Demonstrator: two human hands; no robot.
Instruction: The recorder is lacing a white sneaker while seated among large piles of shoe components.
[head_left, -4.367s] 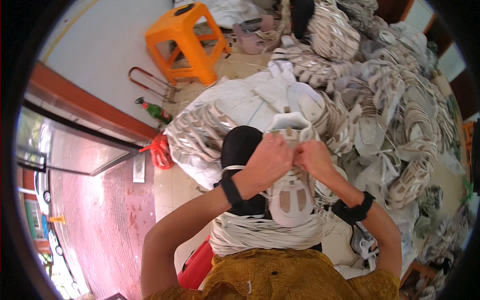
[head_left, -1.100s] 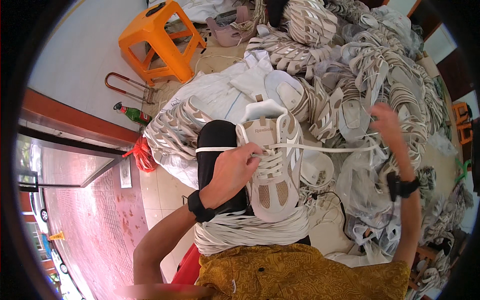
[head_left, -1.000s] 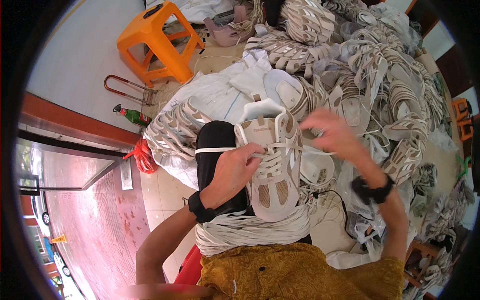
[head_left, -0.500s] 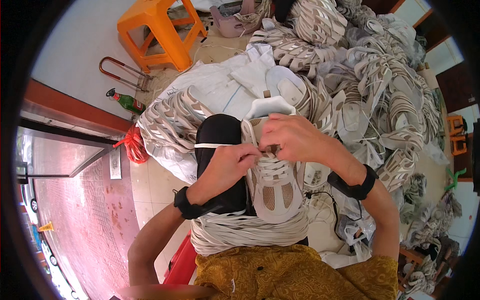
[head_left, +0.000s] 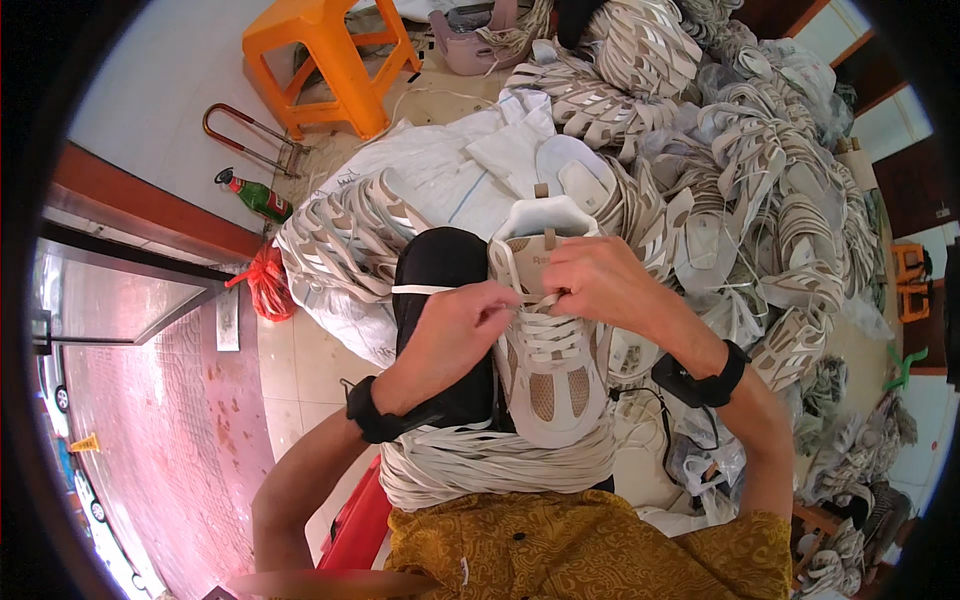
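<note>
A beige and white sneaker upper (head_left: 555,400) lies toe toward me over my lap, its collar pointing away. White shoelace (head_left: 552,338) crosses its front in several rows. My left hand (head_left: 462,322) is closed in a pinch at the left eyelet edge, on the lace. My right hand (head_left: 607,282) pinches the lace over the tongue (head_left: 533,262), near the upper eyelets. A black rounded shape (head_left: 440,262) with a white band across it lies under my left hand. A thick bundle of pale laces (head_left: 490,468) spans my lap.
Stacked shoe uppers (head_left: 345,235) lie on a white sack (head_left: 480,170); larger heaps (head_left: 740,190) fill the right. An orange stool (head_left: 325,60), a green bottle (head_left: 262,198) and a red plastic bag (head_left: 268,285) stand at left, by a glass door (head_left: 130,290).
My right hand has shifted slightly down and right, uncovering more of the tongue. My left hand stays near the left eyelets, and the view has shifted a little.
</note>
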